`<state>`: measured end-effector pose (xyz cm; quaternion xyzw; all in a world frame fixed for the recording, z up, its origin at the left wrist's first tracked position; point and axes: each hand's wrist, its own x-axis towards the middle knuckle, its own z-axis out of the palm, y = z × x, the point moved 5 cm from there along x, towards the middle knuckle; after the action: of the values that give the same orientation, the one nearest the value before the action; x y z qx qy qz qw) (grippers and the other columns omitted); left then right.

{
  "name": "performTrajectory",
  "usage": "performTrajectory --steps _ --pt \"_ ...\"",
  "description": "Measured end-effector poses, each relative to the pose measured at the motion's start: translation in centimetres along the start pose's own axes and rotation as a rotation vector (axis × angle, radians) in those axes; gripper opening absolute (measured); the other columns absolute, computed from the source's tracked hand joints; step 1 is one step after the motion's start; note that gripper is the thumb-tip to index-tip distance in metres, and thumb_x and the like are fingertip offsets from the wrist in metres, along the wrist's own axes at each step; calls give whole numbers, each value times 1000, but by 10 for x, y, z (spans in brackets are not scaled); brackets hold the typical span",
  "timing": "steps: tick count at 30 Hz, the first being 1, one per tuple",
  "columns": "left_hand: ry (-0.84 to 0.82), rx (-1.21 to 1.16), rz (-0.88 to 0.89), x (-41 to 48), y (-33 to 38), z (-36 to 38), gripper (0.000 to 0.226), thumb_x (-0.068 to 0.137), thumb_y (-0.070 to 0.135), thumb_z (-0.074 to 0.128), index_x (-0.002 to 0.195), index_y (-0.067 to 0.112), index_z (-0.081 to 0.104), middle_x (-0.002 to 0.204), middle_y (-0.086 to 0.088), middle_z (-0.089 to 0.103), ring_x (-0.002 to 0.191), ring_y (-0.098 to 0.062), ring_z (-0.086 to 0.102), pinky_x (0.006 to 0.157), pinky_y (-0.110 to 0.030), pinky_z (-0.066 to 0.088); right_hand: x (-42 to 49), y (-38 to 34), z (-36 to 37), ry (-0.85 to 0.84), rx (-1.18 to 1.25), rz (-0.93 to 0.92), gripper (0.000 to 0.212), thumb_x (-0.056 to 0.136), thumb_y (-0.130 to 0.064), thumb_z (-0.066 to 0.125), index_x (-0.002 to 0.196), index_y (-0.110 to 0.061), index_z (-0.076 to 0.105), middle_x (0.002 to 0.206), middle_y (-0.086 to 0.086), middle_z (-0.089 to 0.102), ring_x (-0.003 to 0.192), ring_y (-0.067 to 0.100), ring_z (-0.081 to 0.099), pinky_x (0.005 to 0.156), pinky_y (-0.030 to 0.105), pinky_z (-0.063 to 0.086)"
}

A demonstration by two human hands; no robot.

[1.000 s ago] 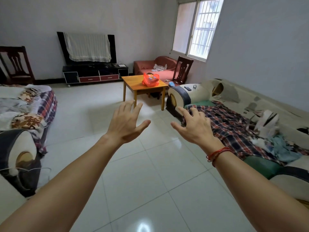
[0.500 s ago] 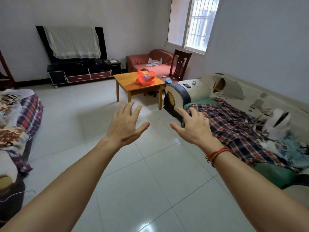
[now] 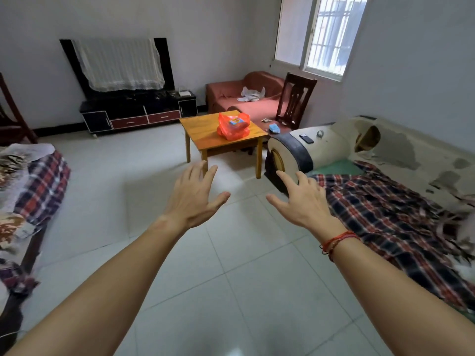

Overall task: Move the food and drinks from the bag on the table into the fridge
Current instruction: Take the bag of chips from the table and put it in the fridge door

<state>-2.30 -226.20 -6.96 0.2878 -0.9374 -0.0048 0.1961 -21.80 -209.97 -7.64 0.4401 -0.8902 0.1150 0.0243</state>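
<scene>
An orange plastic bag (image 3: 233, 126) with a colourful package showing inside stands on a small wooden table (image 3: 205, 134) across the room. My left hand (image 3: 195, 197) and my right hand (image 3: 303, 201) are stretched out in front of me over the tiled floor, fingers spread and holding nothing. Both hands are well short of the table. No fridge is in view.
A worn sofa (image 3: 385, 176) with a plaid blanket runs along the right. Another covered sofa (image 3: 30, 181) is at the left. Behind the table are a dark wooden chair (image 3: 295, 98), a red couch (image 3: 239, 96) and a TV stand (image 3: 138, 111). White tiled floor (image 3: 154, 188) lies between.
The view has moved closer to the table and bag, which appear larger. Both hands stay outstretched, spread and holding nothing.
</scene>
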Motion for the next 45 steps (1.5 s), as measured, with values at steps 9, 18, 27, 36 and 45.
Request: performTrajectory --steps 9,18,27,36,45 --pt "-34 5 -29 122 -24 55 84 85 73 25 149 19 34 152 -12 33 139 -30 29 109 -47 33 138 26 26 -44 4 -24 71 92 -74 39 153 -40 26 155 13 34 140 37 35 111 56 32" --pt "-71 -13 -63 249 -90 128 86 84 75 23 151 21 31 157 -12 28 144 -30 23 114 -48 29 286 20 65 -51 -26 -30 71 93 -72 39 154 -39 25 159 12 31 142 37 32 113 56 29" --pt "-100 -30 -68 398 -164 174 91 79 75 20 151 20 33 155 -10 29 141 -27 24 110 -45 30 454 6 95 -62 -28 -1 73 91 -74 41 155 -40 24 160 10 31 142 35 32 112 53 30" --pt "-139 -31 -45 507 -195 233 88 80 74 24 148 20 35 152 -11 33 139 -28 28 109 -46 33 573 26 133 -123 -35 44 75 91 -73 41 155 -40 21 162 10 27 145 36 29 115 56 27" --pt "-175 -27 -98 636 -217 292 84 82 71 30 151 22 29 156 -9 27 143 -28 23 111 -47 30 727 56 173 -124 -25 -16 77 90 -72 45 156 -38 23 157 11 33 140 36 35 109 54 33"
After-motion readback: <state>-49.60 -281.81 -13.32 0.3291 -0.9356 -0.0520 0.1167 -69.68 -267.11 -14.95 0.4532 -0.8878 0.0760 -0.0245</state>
